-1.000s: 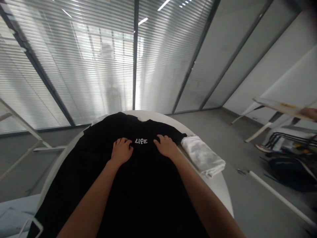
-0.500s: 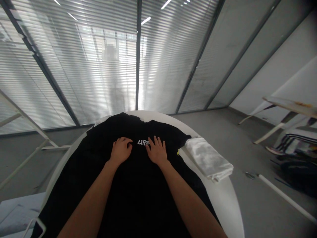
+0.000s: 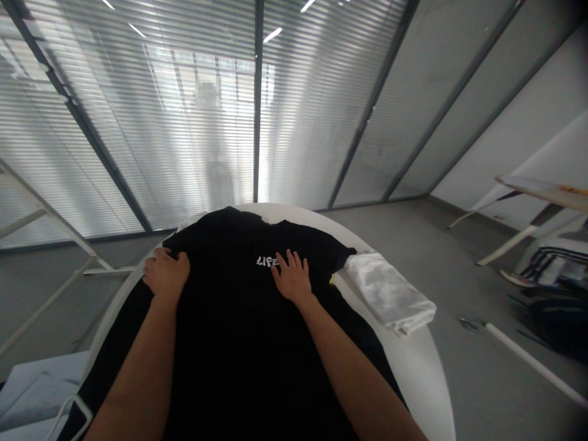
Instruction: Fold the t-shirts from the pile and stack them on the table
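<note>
A black T-shirt (image 3: pixel 239 331) with white lettering on its chest lies spread over a round white table (image 3: pixel 432 380), its neckline toward the far edge. On the chest, my right hand (image 3: pixel 293 275) rests flat, fingers spread, its tips beside the lettering. My left hand (image 3: pixel 166 272) is at the shirt's left side near the sleeve. Its fingers bend over the cloth with the thumb held apart, and no fabric shows pinched between them. Against the right sleeve lies a folded white cloth (image 3: pixel 390 291). A small yellow spot (image 3: pixel 331 279) shows at the shirt's right edge.
Beyond the table stands a glass partition with blinds (image 3: pixel 202 153), holding a faint reflection. A white metal frame (image 3: pixel 50 211) is at left, above papers (image 3: pixel 41 392). To the right are a wooden-topped table (image 3: pixel 546 191), bags (image 3: pixel 555 306) and a white pole (image 3: pixel 533 361).
My left hand has slid left across the shirt, from beside the lettering to the sleeve side. My right hand stays on the chest. The view has shifted slightly.
</note>
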`<state>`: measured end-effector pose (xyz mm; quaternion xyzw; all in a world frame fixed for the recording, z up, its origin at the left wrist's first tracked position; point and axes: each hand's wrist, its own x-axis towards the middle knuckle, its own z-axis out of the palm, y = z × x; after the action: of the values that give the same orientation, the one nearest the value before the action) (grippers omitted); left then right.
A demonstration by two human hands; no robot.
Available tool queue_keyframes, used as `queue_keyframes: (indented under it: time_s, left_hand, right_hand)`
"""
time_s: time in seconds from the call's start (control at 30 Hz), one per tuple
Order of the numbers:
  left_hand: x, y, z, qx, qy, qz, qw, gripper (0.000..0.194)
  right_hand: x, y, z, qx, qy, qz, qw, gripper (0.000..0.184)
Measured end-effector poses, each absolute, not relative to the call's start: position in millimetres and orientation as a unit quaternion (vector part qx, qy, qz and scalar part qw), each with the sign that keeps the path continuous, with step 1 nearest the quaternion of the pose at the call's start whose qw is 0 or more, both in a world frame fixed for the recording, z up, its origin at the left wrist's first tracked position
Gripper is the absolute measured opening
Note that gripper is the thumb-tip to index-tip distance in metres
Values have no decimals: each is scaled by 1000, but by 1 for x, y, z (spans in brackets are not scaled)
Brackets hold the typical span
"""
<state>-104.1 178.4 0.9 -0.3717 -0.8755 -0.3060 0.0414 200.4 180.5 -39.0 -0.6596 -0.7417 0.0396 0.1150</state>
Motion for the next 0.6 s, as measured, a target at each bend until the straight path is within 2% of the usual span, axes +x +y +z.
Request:
queue_keyframes:
  time_s: [0.1, 0.23, 0.43, 0.6]
  left_hand:
    - [-110, 179, -1, -356, -881, -312, 26, 54]
    - [-126, 186, -4, -360, -868, -339, -43, 51]
    - [-139, 194, -11, -383, -803, -453, -55, 39]
    - [-142, 197, -16, -370, -740, -552, -99, 44]
  right_hand:
    - [201, 180, -40, -659, -742, 36, 115, 58]
    - [200, 181, -41, -660, -742, 34, 115, 58]
    - [200, 181, -38, -662, -742, 37, 103, 59]
    - [200, 180, -38, -662, -742, 37, 102, 59]
